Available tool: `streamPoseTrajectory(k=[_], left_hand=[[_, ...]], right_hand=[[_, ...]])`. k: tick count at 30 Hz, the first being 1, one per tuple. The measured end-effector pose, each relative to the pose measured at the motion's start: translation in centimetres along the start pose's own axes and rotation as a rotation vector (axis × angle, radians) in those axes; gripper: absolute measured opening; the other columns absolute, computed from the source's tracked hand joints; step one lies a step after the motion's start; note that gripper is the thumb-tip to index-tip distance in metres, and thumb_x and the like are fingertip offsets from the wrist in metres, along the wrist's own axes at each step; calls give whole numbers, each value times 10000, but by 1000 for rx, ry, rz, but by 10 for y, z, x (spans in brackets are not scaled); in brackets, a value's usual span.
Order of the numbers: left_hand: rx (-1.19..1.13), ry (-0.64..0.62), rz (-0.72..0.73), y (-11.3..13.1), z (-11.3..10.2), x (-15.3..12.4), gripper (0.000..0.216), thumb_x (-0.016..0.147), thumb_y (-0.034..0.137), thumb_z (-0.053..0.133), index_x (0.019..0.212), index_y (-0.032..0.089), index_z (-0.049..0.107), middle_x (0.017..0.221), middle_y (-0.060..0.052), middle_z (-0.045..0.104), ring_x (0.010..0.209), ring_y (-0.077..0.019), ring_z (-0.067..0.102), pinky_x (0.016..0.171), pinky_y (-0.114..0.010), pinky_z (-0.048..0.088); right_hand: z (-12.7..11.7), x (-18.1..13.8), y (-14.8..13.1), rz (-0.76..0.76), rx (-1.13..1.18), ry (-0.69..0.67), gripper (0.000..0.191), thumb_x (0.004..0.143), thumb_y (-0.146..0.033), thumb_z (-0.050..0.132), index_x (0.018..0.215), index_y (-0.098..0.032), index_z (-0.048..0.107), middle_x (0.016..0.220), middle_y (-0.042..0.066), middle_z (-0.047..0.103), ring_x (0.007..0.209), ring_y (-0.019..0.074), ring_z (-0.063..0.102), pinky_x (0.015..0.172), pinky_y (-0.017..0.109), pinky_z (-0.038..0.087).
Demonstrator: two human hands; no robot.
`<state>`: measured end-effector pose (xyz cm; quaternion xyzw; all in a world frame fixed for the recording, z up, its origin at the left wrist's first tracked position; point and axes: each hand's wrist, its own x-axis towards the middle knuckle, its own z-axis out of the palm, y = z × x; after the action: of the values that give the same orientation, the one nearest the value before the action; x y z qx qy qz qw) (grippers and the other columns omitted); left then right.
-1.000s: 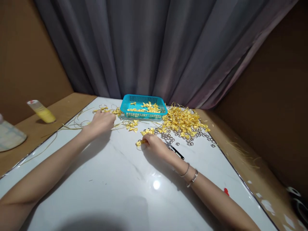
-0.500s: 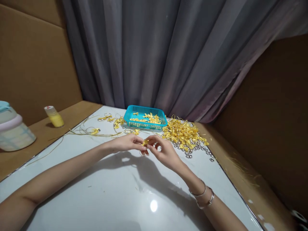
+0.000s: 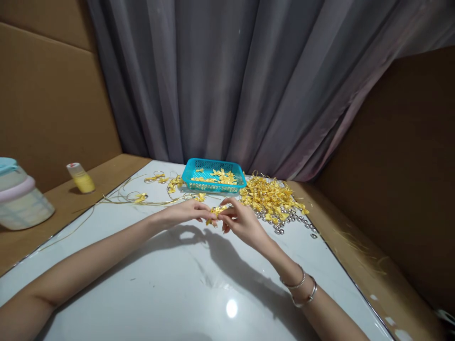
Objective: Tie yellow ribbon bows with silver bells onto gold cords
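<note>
Between the fingertips of both hands is a small yellow ribbon bow [image 3: 217, 210], held just above the white tabletop. My left hand [image 3: 190, 211] pinches it from the left, thumb and fingers pressed together. From the other side my right hand [image 3: 241, 220] grips it between thumb and index finger, the other fingers curled below. Fine details of the bow are partly covered by the fingers. Straight behind the hands stands a turquoise basket [image 3: 213, 189] with yellow bows [image 3: 225, 176] inside.
Right of the basket lies a heap of yellow bows [image 3: 266, 194] with silver beads [image 3: 279, 230] along its edge. Gold cords [image 3: 137, 201] spread over the left side. A yellow-filled bottle [image 3: 82, 179] and a pale lidded tub [image 3: 24, 201] stand on the cardboard at left.
The bow has turned between my fingers and shows more of its yellow loops. My right index finger has lifted slightly. The camera view has tilted a little.
</note>
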<state>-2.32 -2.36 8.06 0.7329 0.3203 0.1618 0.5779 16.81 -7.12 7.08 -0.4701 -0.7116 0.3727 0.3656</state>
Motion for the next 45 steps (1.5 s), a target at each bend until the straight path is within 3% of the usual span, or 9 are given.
streamPoseTrajectory(k=[5, 10, 16, 19, 23, 27, 34, 38, 45], left_hand=[[-304, -115, -73, -5, 2, 4, 228, 808, 370, 583, 867, 195, 717, 974, -73, 661, 901, -157, 563, 770, -252, 381], [-367, -72, -102, -8, 5, 6, 210, 771, 370, 647, 788, 166, 697, 894, -47, 646, 798, -126, 530, 728, -249, 360], [-406, 35, -111, -18, 7, 11, 263, 663, 384, 746, 773, 151, 694, 861, -36, 628, 773, -113, 500, 711, -241, 351], [-399, 71, -101, -21, 8, 12, 282, 650, 389, 749, 789, 150, 694, 842, -36, 623, 778, -122, 509, 709, -245, 364], [-233, 125, -65, -19, 15, 11, 298, 728, 400, 678, 905, 160, 686, 913, -51, 643, 806, -143, 540, 703, -260, 387], [-104, 204, -20, -29, 28, 12, 366, 778, 374, 626, 1098, 196, 614, 1162, -74, 602, 992, -190, 559, 811, -300, 423], [296, 435, 300, -71, 45, 18, 171, 808, 303, 571, 910, 181, 634, 1134, -89, 596, 1078, -220, 530, 957, -356, 386], [403, 400, 389, -76, 47, 16, 119, 826, 218, 532, 742, 190, 612, 1132, -74, 593, 1088, -213, 518, 943, -370, 393], [593, 391, 574, -77, 53, 12, 157, 861, 205, 520, 710, 168, 543, 990, -79, 601, 993, -186, 530, 886, -349, 407]], right_hand=[[8, -3, 7, -157, -522, 110, 233, 836, -74, 390, 1040, -167, 454, 711, 36, 678, 515, 130, 568, 516, 216, 382], [11, -4, 4, -54, -849, 151, 303, 820, -33, 378, 1087, -120, 491, 878, 133, 679, 667, 203, 629, 540, 249, 366], [9, -2, 4, 93, -473, 67, 495, 723, 5, 448, 1199, -120, 404, 952, 123, 678, 702, 189, 649, 607, 266, 455], [5, 1, 5, 187, -265, -52, 489, 699, 10, 452, 1165, -132, 420, 776, 47, 698, 558, 137, 634, 518, 219, 472], [-13, 6, -2, 230, -266, -41, 409, 693, 9, 436, 1079, -111, 500, 612, 7, 661, 438, 116, 599, 420, 186, 451], [-66, 16, -17, 256, -374, 145, 365, 682, 21, 455, 1003, -102, 577, 675, 39, 667, 464, 105, 598, 429, 177, 441], [-174, 33, -57, 257, -506, 454, 316, 646, 17, 611, 934, -105, 660, 866, 77, 673, 432, 78, 540, 437, 218, 436], [-181, 24, -92, 53, -507, 726, 120, 725, -105, 653, 829, -77, 705, 617, 53, 625, 452, 71, 471, 477, 239, 405], [-174, -23, -118, -323, -459, 1091, 225, 692, -279, 716, 848, -118, 711, 821, 122, 660, 525, 100, 459, 468, 280, 284]])
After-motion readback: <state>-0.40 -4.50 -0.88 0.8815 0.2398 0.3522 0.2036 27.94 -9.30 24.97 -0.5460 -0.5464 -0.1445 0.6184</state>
